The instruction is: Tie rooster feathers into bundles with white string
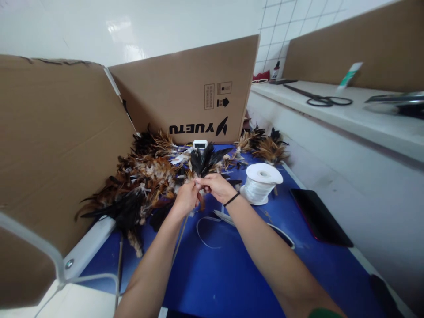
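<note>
My left hand (pixel 188 197) and my right hand (pixel 217 187) meet over the blue table, fingers pinched together at the base of a bunch of black feathers (pixel 203 160). The feathers fan upward and away from me. A brown feather or stick hangs below the fingers. To the left lies a big heap of brown and black feathers (pixel 150 174). Just right of my hands stands a white spool of ribbon (pixel 260 187). Under my right wrist are partly hidden scissors (pixel 223 217), with a loose strand of white ribbon (pixel 202 236) curling beside them.
Cardboard panels (pixel 185 88) wall off the left and back. A small white digital timer (pixel 200 144) sits behind the feathers. A dark phone or tablet (pixel 319 216) lies at the right edge. Black scissors (pixel 323 100) and a green-white tube (pixel 350 76) are on the ledge.
</note>
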{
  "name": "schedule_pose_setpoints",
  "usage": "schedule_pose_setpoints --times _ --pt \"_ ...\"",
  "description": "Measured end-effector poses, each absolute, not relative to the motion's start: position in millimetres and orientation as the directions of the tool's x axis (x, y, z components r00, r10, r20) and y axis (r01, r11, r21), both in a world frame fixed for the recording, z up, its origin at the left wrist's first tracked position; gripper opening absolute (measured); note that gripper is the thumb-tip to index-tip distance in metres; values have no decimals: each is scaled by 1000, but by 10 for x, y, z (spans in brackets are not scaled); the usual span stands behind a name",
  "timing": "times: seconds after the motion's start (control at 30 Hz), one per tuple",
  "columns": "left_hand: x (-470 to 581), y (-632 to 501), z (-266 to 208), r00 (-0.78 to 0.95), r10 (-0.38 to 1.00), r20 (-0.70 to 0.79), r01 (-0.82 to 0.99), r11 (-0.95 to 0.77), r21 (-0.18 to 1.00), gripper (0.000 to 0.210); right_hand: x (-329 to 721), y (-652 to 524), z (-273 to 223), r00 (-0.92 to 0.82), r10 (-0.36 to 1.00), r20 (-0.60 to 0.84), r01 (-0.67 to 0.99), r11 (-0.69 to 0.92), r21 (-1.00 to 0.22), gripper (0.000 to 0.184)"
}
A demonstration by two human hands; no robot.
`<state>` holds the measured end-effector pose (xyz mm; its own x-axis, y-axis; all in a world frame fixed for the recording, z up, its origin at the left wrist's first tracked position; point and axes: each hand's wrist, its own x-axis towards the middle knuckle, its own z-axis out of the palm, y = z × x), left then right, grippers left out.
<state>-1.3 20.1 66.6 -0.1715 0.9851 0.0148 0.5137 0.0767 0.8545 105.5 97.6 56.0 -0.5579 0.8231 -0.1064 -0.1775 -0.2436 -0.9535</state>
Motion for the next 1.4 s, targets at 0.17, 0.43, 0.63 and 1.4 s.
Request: schedule_pose_setpoints --times 0.17,0.43,0.63,1.4 --pt "-38 193 638 -161 987 -12 527 96 844 36 1031 943 569 -565 815 -129 -154 -257 -954 37" --pt "-165 95 662 -275 961 -29 263 105 959 34 999 848 602 -601 799 -3 -210 -161 -964 34" --pt "-519 -36 805 -431 901 -54 -39 41 998 31 767 1075 552 -522 848 93 213 235 -949 16" --pt "-853 -200 751 -510 860 -8 -114 -58 992 33 273 1389 492 -499 866 29 796 472 -380 36"
